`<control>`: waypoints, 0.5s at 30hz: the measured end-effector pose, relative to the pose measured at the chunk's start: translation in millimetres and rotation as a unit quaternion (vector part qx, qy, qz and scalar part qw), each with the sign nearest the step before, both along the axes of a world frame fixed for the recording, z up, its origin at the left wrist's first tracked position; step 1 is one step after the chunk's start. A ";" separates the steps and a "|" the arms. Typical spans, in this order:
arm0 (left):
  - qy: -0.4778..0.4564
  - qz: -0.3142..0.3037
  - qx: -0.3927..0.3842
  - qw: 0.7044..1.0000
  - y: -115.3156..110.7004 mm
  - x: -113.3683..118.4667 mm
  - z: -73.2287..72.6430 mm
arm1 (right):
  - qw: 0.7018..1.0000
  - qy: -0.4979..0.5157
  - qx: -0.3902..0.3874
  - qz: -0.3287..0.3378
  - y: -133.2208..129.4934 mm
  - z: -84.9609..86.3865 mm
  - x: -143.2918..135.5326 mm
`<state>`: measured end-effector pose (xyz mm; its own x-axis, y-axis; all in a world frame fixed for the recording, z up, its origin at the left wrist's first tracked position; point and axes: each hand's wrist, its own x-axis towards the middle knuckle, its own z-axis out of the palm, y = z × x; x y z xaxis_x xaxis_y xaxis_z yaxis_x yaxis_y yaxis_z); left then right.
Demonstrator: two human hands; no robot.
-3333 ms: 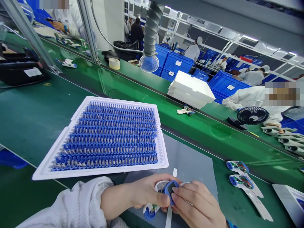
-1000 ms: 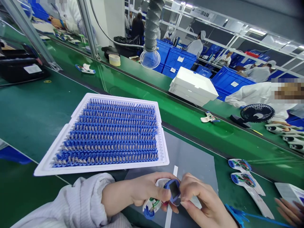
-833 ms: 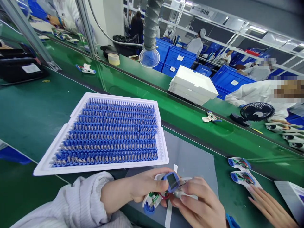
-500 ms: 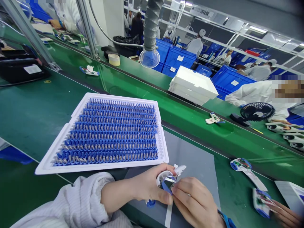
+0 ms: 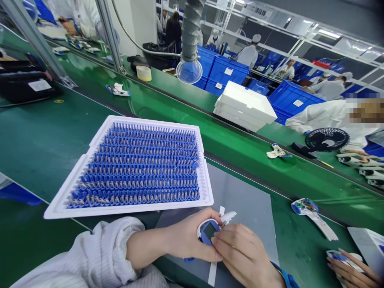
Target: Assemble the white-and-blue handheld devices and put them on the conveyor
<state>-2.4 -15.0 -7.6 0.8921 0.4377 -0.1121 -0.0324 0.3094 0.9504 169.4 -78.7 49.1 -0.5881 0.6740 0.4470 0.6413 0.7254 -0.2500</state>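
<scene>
My left hand (image 5: 192, 236) is wrapped round a white and blue device (image 5: 208, 232) with a dark window, held above the grey mat (image 5: 255, 208). The fingers of my right hand (image 5: 243, 248) press together at the device's right side; whatever they may pinch is hidden. A white part of the device juts out beyond my fingertips. Behind my left forearm lies a white tray (image 5: 129, 212) filled with rows of blue parts with metallic pieces standing in them.
A green conveyor (image 5: 240, 156) crosses behind, carrying white and green assemblies. At right, another person's hand (image 5: 354, 272) holds a similar assembly. White boxes (image 5: 244, 106), a black fan (image 5: 327, 140) and a hanging duct (image 5: 189, 36) stand beyond.
The blue part with the dark window now sits flatter within the white shell. Assemblies on the conveyor have shifted right. The other person's hand at right has moved with its assembly.
</scene>
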 end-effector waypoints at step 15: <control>0.082 -0.027 0.064 0.994 -4.4 -0.7 8.5 | 0.963 -0.151 -0.196 -0.105 -13.8 0.7 66.1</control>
